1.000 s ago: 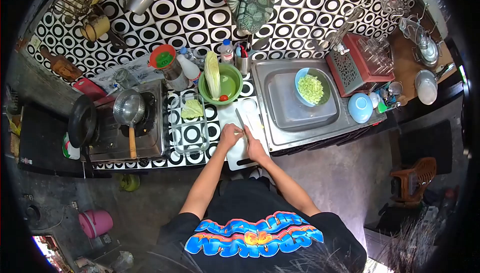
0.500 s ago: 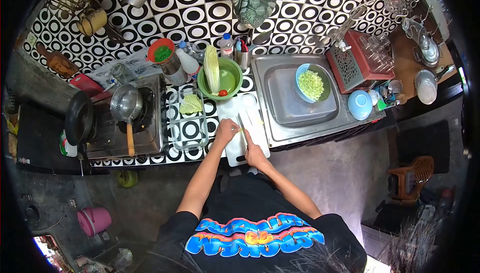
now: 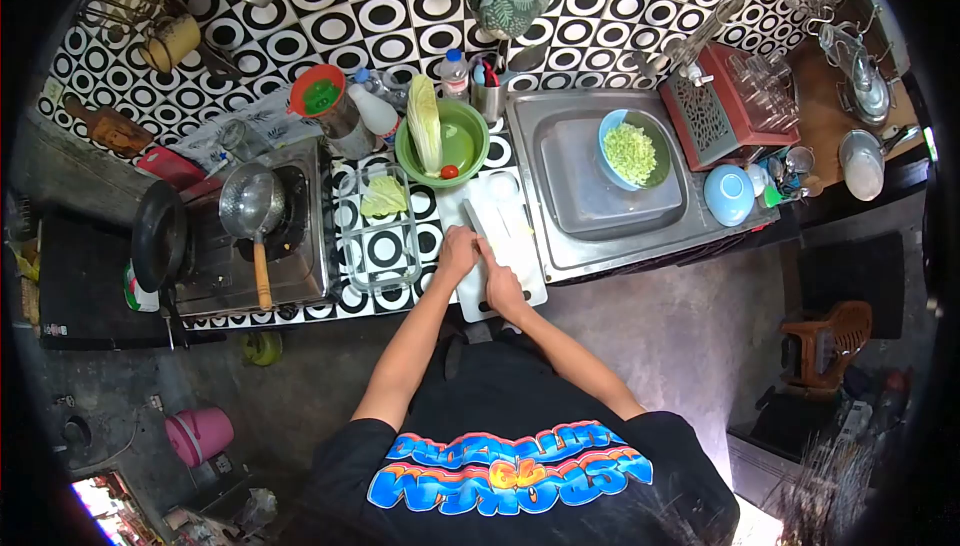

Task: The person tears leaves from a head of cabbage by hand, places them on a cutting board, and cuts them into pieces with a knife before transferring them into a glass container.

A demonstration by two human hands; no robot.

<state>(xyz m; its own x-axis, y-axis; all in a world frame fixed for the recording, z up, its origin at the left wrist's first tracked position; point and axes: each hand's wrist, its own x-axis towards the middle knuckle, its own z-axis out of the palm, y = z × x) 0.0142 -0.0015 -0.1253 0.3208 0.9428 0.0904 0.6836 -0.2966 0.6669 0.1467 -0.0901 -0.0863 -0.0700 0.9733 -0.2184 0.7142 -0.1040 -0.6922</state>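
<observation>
My right hand (image 3: 505, 289) is closed around a knife (image 3: 474, 220), its index finger stretched along the top. The blade points away from me over a white cutting board (image 3: 526, 268). Close against it on the left, my left hand (image 3: 460, 250) has its fingers pinched together; what they hold, if anything, is too small to make out. A few pale scraps lie on the board right of the blade. Behind the board stands a green bowl (image 3: 472, 162) with a napa cabbage piece (image 3: 425, 126) and a red tomato (image 3: 449, 172).
Left of the board is a glass dish (image 3: 412, 258) with a cabbage leaf (image 3: 383, 197). A stove with a wooden-handled pan (image 3: 252, 202) stands farther left. In the sink (image 3: 560, 264), a blue bowl (image 3: 607, 168) of chopped pale greens rests on a plastic container (image 3: 570, 226).
My right hand and the knife have moved forward and a little left, bringing the hands closer together. The left hand stays pinched. The whole view has shifted slightly.
</observation>
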